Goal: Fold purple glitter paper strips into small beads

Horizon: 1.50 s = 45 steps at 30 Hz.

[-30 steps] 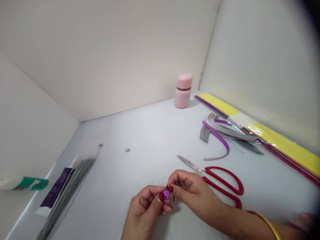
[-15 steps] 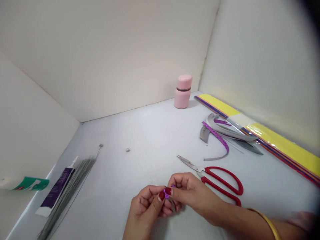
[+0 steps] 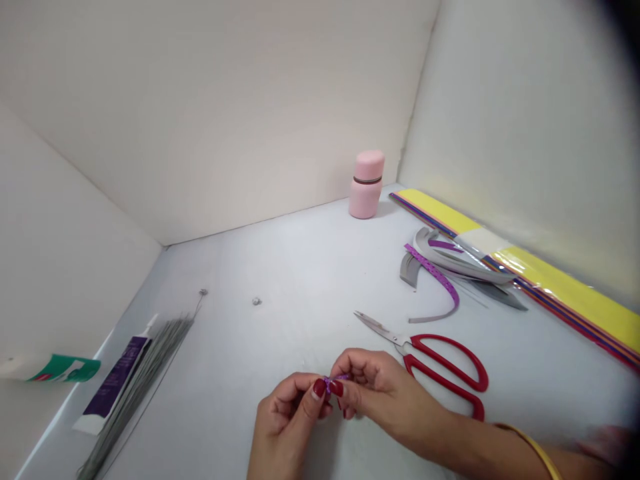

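Note:
Near the front edge of the view, my left hand (image 3: 295, 413) pinches a small strip of shiny purple paper (image 3: 328, 385) between thumb and fingers. My right hand (image 3: 373, 387) grips the same purple strip from the other side, thumb against it, and the two thumbs almost meet. Fingers hide most of the strip, so its full shape does not show. Just beyond my right hand lie scissors with red handles (image 3: 447, 343), blades pointing to the upper left. A curled purple dotted strip (image 3: 440, 275) rests farther back on the right.
A pink bottle (image 3: 366, 187) stands at the back corner. Grey strips (image 3: 410, 270) lie beside packed coloured sheets (image 3: 540, 263) along the right wall. On the left are a purple tube (image 3: 116, 377), a bundle of thin wires (image 3: 140, 393) and a green-white tube (image 3: 70, 369). Mid-table sits a small metallic bit (image 3: 257, 301).
Both hands have shifted slightly, with the thumbs moving a little apart on the purple strip. More of it shows by my right fingers. The things on the table keep their places.

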### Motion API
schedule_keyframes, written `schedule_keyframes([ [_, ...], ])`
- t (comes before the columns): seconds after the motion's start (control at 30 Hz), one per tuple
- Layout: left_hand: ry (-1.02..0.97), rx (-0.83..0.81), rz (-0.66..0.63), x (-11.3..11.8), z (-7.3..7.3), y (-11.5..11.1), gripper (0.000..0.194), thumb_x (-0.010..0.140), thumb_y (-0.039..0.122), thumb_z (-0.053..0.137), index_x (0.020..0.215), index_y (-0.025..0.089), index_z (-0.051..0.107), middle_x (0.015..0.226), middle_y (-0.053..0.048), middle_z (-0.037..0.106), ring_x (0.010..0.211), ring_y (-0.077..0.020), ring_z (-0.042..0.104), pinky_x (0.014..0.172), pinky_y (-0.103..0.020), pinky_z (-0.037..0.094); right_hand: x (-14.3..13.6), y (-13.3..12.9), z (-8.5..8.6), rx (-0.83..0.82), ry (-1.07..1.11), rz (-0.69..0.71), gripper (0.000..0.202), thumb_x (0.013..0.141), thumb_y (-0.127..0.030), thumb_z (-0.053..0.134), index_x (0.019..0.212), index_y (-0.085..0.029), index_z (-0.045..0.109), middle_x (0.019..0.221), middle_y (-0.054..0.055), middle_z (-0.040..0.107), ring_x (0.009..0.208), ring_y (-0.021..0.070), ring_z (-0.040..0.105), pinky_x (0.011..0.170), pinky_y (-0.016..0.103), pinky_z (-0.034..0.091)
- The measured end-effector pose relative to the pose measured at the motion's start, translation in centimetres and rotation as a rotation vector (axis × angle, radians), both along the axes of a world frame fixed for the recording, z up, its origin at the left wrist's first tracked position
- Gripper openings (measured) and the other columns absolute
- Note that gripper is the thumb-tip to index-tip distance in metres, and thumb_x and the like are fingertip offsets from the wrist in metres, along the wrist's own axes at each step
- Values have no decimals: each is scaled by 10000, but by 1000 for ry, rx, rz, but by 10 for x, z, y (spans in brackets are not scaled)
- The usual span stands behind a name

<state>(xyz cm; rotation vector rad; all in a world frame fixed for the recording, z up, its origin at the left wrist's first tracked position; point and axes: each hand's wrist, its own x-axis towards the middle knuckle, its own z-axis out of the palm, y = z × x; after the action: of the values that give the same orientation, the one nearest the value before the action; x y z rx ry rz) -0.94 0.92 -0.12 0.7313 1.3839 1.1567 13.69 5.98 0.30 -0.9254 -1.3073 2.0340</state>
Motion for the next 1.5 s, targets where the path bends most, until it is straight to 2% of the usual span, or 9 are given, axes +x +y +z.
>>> schedule_keyframes([
  [0.13,-107,-49,36,2,-3,1,210,622,344,750,679,147,705,546,4,643,511,-89,539,536,-171,438,1,0,-5,-53,-33,22,321,739,-450,615,675,-143,545,576,-22,552,509,84,493,538,221,399],
  [0.33,-46,-45,75,2,4,2,236,588,366,764,713,169,727,542,9,646,542,-111,559,567,-197,457,1,1,-8,-80,-24,53,310,789,-442,563,713,-142,545,589,-14,571,501,79,507,521,209,383],
  [0.47,-26,-2,35,4,7,0,205,622,344,744,716,161,729,555,-1,649,571,-125,571,578,-201,461,0,0,-6,-63,2,34,297,733,-414,643,669,-144,536,576,-29,557,500,74,489,525,206,393],
  [0.6,-189,86,76,7,5,-1,301,613,262,770,903,223,695,646,11,670,606,-115,607,609,-202,472,0,0,-2,-137,86,-5,282,717,-385,670,678,-135,546,563,-29,566,495,71,499,525,199,397],
  [0.7,-224,124,3,7,3,-1,213,619,230,767,824,209,717,653,1,666,617,-121,622,611,-204,476,-1,-1,-1,-184,145,-8,272,705,-362,688,677,-128,553,554,-28,569,488,68,509,515,189,388],
  [0.8,-165,165,-38,5,2,-1,117,663,247,730,766,193,725,646,-1,649,605,-126,614,605,-211,473,-1,-1,-1,-202,152,-3,279,705,-374,688,670,-126,564,544,-25,574,475,69,508,509,191,380],
  [1.0,27,135,-32,0,1,-1,107,685,267,701,763,194,707,718,-16,655,679,-143,602,640,-195,461,-1,0,-1,-129,51,-16,324,689,-441,675,675,-125,607,537,-20,567,487,81,498,526,213,392],
  [1.33,323,315,-151,-5,2,-1,92,784,223,594,841,206,664,766,-26,641,709,-152,615,638,-191,465,1,3,1,-86,-8,-70,318,701,-436,660,662,-129,584,522,-25,543,491,85,483,531,218,394],
  [1.5,646,515,-161,-2,1,-1,152,770,100,589,827,223,656,737,-7,663,673,-133,623,643,-163,453,2,-1,0,150,-182,-73,234,768,-328,598,642,-131,609,546,-14,527,529,100,464,527,216,368],
])
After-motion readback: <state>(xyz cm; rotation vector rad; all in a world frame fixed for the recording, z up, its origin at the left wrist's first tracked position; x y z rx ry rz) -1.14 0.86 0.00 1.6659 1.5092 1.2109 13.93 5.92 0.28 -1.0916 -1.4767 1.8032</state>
